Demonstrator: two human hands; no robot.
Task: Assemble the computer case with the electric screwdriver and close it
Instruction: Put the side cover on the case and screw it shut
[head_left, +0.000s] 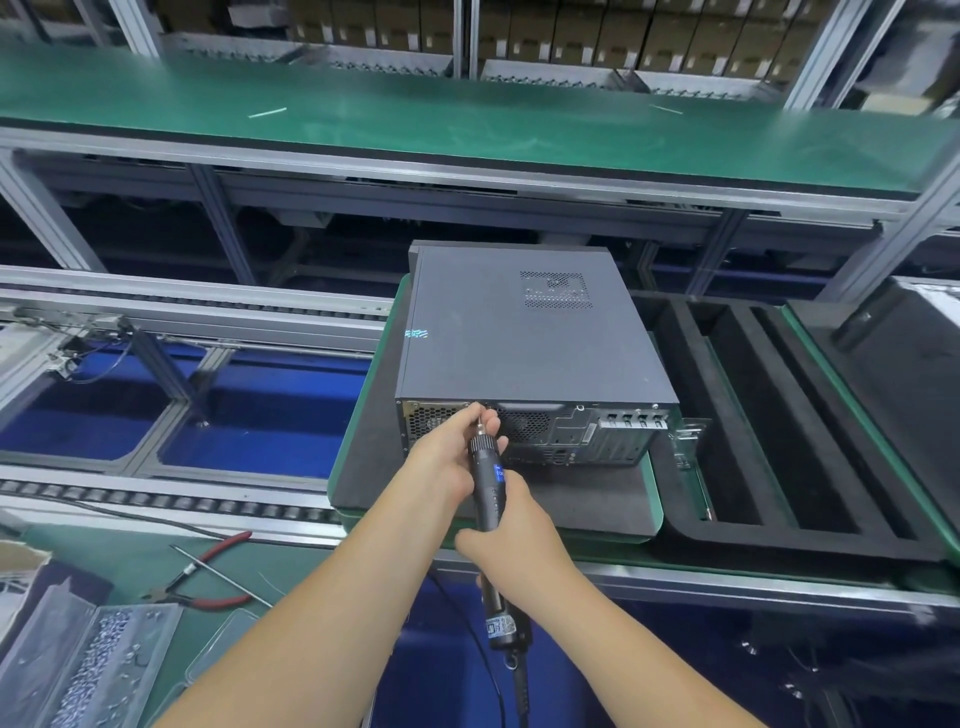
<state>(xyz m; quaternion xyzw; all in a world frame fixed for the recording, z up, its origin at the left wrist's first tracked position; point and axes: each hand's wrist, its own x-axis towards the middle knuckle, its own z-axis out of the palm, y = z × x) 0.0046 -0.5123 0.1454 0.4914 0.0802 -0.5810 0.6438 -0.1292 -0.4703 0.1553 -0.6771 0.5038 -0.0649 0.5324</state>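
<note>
Currently we grip the screwdriver (487, 483) in the right hand (511, 535); its axis points toward 12 o'clock at the case (524, 332) rear edge. The left hand (447, 457), nearer, pinches the bit tip against the panel.

Dark grey computer case (519, 332), red-handled pliers (208, 577)

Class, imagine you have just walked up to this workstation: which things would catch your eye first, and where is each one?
First, the dark computer case lying flat on a green-edged tray at the centre, its side panel already on. Next, the two hands at its near rear edge: the right hand grips the black electric screwdriver, while the left hand steadies its tip against the case. Red-handled pliers lie at lower left.
</note>
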